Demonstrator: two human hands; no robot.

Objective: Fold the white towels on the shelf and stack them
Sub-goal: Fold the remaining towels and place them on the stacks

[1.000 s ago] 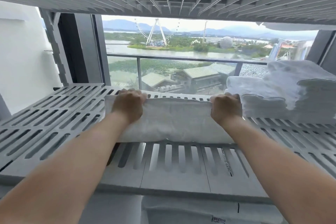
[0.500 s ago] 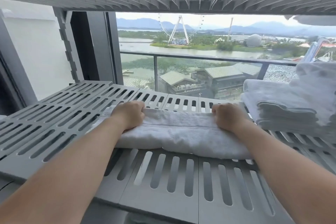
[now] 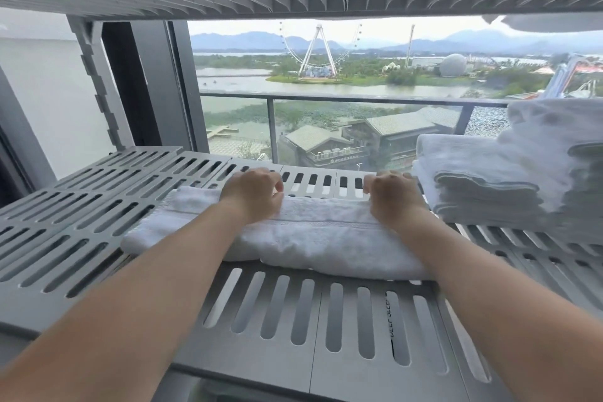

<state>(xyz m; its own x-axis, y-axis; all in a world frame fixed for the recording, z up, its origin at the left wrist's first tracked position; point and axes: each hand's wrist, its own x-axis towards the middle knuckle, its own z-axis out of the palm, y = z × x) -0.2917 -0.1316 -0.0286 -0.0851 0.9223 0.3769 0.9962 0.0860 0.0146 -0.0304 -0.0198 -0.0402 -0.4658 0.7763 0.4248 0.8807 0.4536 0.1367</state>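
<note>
Since the shelf (image 3: 293,320) is long and slatted, I keep the towel (image 3: 313,238) lying crosswise in its middle, long sides parallel to the front edge, where the flat slats hold the layers square. It is already doubled into a narrow band, with one hemmed layer showing on top. The stack of folded towels (image 3: 483,179) sits at the right end of the shelf, just beside the towel's right end. I judge that this keeps the carry short once this one is finished.

Both hands are on the far long edge so that the fold comes over evenly. My left hand (image 3: 251,197) is left of the middle and my right hand (image 3: 393,197) is close to the right end. The fingers of each are curled down at that edge, with the heels resting on the cloth. The backs of my hands hide whether any cloth is pinched under the fingertips, so I cannot tell.
</note>
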